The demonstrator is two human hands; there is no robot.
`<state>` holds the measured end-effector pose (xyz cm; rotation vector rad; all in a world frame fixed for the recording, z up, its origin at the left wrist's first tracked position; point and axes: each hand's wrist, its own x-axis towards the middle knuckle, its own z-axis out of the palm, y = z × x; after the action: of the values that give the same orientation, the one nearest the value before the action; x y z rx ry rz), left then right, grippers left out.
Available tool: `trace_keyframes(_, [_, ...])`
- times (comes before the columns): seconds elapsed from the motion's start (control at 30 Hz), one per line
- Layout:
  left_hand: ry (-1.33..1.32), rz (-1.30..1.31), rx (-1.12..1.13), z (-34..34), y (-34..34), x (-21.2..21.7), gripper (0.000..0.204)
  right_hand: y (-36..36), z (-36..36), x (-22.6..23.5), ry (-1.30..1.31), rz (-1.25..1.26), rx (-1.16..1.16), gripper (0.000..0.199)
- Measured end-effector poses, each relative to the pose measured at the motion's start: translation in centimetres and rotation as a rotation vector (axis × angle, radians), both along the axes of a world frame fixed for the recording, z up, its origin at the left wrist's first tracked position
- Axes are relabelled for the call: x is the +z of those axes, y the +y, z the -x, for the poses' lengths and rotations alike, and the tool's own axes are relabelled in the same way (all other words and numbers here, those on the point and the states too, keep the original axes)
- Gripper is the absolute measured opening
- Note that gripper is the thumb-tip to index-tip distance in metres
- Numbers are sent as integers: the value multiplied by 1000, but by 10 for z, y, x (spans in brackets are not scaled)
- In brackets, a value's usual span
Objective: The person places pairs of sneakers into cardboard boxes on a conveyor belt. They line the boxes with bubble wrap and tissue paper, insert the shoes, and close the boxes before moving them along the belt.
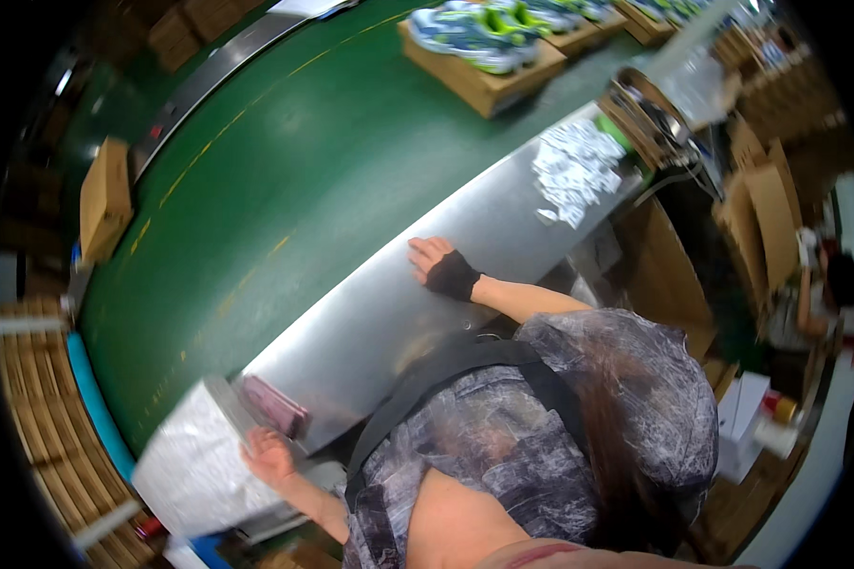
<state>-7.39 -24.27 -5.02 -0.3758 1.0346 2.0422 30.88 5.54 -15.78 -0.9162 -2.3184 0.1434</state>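
Note:
My right hand point(436, 267), in a black fingerless glove or wrist wrap, rests on the long metal table point(380, 294). Its fingers are apart, and nothing shows in them. Down at the left end, my bare left hand point(271, 459) is beside a white bundle point(199, 460) that looks like stacked sheets or bags. The fingers of that hand are loosely bent and apart, touching or nearly touching the bundle's edge. Just above this hand lies a flat dark-pink object point(275, 406), too blurred to name. A heap of small white paper slips point(579, 171) covers the table's far right end.
Beyond the table stretches a green surface with yellow lines. Blue-and-green sneakers point(474, 33) stand on cardboard boxes point(489, 81) there. A tape-dispenser-like device point(650, 119) stands past the slips. Open cartons point(764, 209) and another person's arm point(808, 299) are at the right. Wooden slats point(43, 408) lie left.

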Motion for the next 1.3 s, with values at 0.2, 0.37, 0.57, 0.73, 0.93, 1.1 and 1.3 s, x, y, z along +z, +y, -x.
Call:
trace_keyframes(0.2, [125, 268, -515, -55, 103, -18, 41, 13, -83, 43, 10, 366, -593, 20])
trace_keyframes(0.37, [133, 314, -728, -128, 179, -23, 45, 6, -188, -1, -219, 162, -843, 28])
trace_keyframes(0.57, [260, 177, -1184, -215, 228, -11, 44, 11, -156, 14, 441, 499, -555, 18])
trace_keyframes(0.73, [110, 114, -1374, -277, 251, 19, 41, -14, -71, 98, 968, 1346, 110, 22])
trace_keyframes(0.93, [52, 120, -1049, -248, 238, -20, 19, 52, -65, 96, 540, 557, 231, 33])
trace_keyframes(1.1, [-93, 92, -642, -213, 206, -32, 12, 234, -126, 166, -74, -248, -376, 54])
trace_keyframes(1.3, [-188, 42, -415, -203, 184, -33, 13, 351, -160, 186, -397, 295, -495, 61])
